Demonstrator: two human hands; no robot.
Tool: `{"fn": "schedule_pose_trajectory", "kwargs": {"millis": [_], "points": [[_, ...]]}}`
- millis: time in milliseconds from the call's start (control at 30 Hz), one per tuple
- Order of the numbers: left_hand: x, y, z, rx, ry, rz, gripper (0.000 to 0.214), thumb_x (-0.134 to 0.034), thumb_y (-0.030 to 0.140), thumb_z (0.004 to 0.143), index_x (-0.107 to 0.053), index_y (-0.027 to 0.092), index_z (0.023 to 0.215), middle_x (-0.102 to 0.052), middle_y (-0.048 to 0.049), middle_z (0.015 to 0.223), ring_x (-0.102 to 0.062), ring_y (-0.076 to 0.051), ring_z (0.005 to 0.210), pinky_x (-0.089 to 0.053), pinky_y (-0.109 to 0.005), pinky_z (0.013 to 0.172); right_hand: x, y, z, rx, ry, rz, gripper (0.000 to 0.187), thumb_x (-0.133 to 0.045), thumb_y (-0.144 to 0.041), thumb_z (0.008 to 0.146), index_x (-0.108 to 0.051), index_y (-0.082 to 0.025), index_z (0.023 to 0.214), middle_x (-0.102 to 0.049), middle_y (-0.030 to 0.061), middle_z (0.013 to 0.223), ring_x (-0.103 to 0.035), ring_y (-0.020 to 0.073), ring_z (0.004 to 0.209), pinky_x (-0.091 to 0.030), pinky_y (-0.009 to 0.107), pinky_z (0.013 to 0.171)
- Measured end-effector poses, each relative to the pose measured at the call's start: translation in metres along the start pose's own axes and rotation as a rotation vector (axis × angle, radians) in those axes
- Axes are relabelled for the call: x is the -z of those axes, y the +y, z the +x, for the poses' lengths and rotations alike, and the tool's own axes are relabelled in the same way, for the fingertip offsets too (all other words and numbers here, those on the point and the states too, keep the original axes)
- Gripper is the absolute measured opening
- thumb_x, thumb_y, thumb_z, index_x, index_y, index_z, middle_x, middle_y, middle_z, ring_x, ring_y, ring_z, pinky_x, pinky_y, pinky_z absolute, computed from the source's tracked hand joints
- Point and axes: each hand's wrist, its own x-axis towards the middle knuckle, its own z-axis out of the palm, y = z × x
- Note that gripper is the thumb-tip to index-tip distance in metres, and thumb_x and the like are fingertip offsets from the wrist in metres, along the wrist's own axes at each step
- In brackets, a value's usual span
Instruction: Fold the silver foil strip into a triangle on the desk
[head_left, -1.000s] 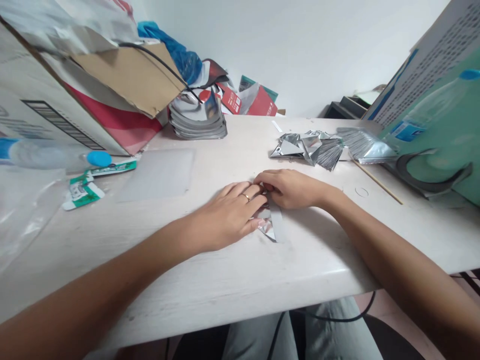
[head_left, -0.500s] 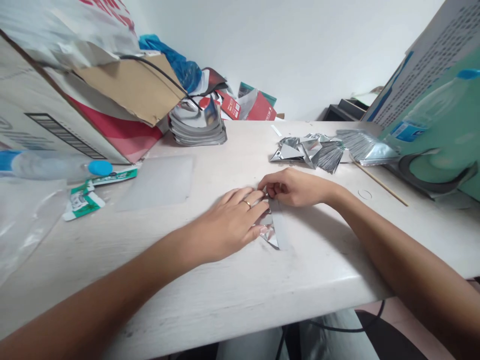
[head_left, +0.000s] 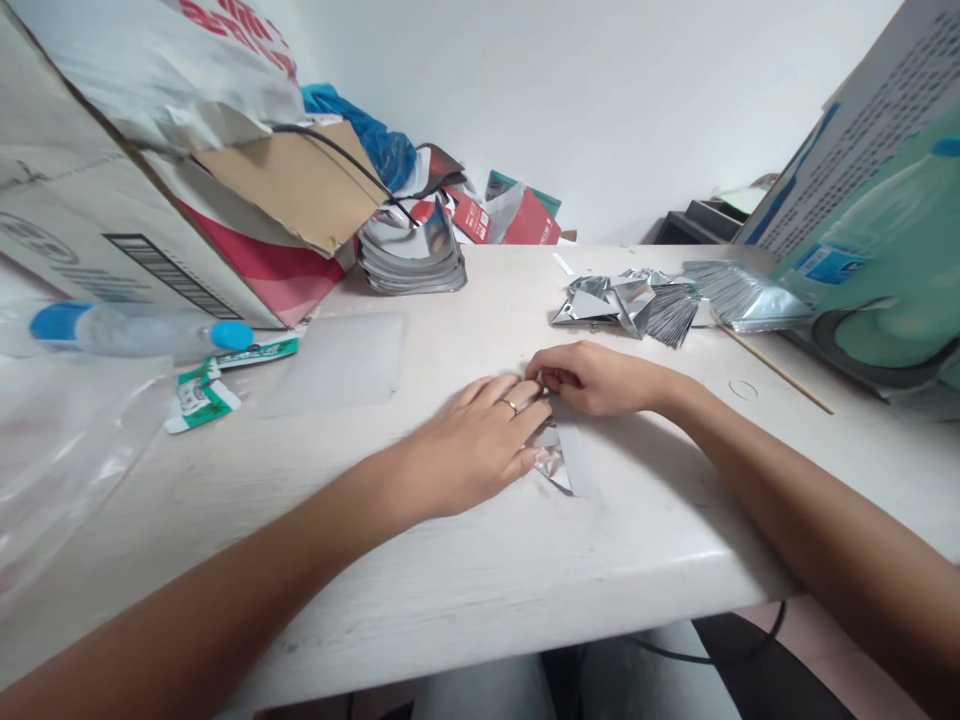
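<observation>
The two hands meet at the middle of the tabletop [head_left: 450, 590], close together over a folded piece of silver foil [head_left: 553, 462], which lies flat on the surface with a pale strip running down its right side. The left hand [head_left: 469, 445], with a gold ring [head_left: 509, 405] on one finger, rests palm-down with its fingers stretched out, the tips lying on the upper part of the foil and not gripping it. The right hand [head_left: 600, 380] comes in from 3 o'clock, its fingers curled down and pinching the foil's top end. At 1 o'clock from the hands sits a loose heap of silver foil pouches [head_left: 622, 305], with a fringed foil bundle [head_left: 742, 295] just beside it and a thin wooden stick [head_left: 772, 370] nearby. A stack of curved foil pouches [head_left: 409, 260] stands at 11 o'clock. Around 10 o'clock lie a translucent plastic sheet [head_left: 334, 365], green-and-white packets [head_left: 199, 400] and a plastic bottle with a blue cap [head_left: 142, 332] on its side, below a large cardboard box [head_left: 112, 180]. A clear plastic bag [head_left: 67, 440] spreads at 9 o'clock.
</observation>
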Motion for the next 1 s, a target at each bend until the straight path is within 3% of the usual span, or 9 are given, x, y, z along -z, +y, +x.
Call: {"fn": "schedule_pose_trajectory", "kwargs": {"millis": [267,467,667,800,1000], "points": [[-0.003,-0.003,-0.002,-0.001,0.027,0.006,0.038,-0.041,0.046,0.102,-0.049,0.020,0.129,-0.046,-0.0099,0.140,-0.036,-0.032,0.135,-0.035,-0.050,0.109,-0.003,0.004,0.003,0.027,0.034,0.013,0.032,-0.050,-0.005,0.076,-0.062,-0.016,0.104,-0.062,0.0012,0.084,-0.052,0.0113,0.070,-0.039,0.023,0.066],[0.002,-0.001,-0.002,-0.031,0.045,0.003,0.033,-0.043,0.042,0.102,-0.051,0.021,0.126,-0.049,-0.0095,0.136,-0.042,-0.029,0.128,-0.036,-0.047,0.106,0.005,0.014,0.001,0.017,-0.020,0.097,0.036,-0.049,-0.006,0.075,-0.063,-0.016,0.107,-0.061,0.0009,0.087,-0.053,0.0115,0.074,-0.042,0.023,0.067],[0.002,-0.001,-0.003,-0.032,0.060,-0.004,0.031,-0.045,0.040,0.101,-0.052,0.021,0.125,-0.050,-0.0088,0.138,-0.041,-0.028,0.131,-0.035,-0.045,0.106,0.014,0.011,-0.004,-0.139,-0.035,0.037,0.016,-0.058,-0.018,0.077,-0.063,-0.017,0.092,-0.062,0.0005,0.079,-0.052,0.0116,0.067,-0.039,0.025,0.062],[0.000,-0.002,-0.003,-0.032,0.075,0.010,0.033,-0.045,0.041,0.101,-0.051,0.020,0.126,-0.049,-0.0092,0.140,-0.039,-0.029,0.133,-0.035,-0.044,0.107,0.012,0.010,-0.004,-0.139,-0.060,0.038,0.015,-0.063,-0.024,0.076,-0.062,-0.017,0.089,-0.063,0.0008,0.080,-0.053,0.0116,0.067,-0.038,0.025,0.060],[0.003,0.000,-0.003,-0.013,0.049,-0.007,0.031,-0.046,0.041,0.101,-0.053,0.021,0.124,-0.048,-0.0088,0.139,-0.039,-0.028,0.132,-0.035,-0.045,0.107,0.002,0.005,-0.001,-0.175,0.047,-0.103,0.005,-0.054,-0.015,0.074,-0.059,-0.017,0.076,-0.061,-0.0001,0.072,-0.047,0.0102,0.063,-0.034,0.026,0.060]]}}
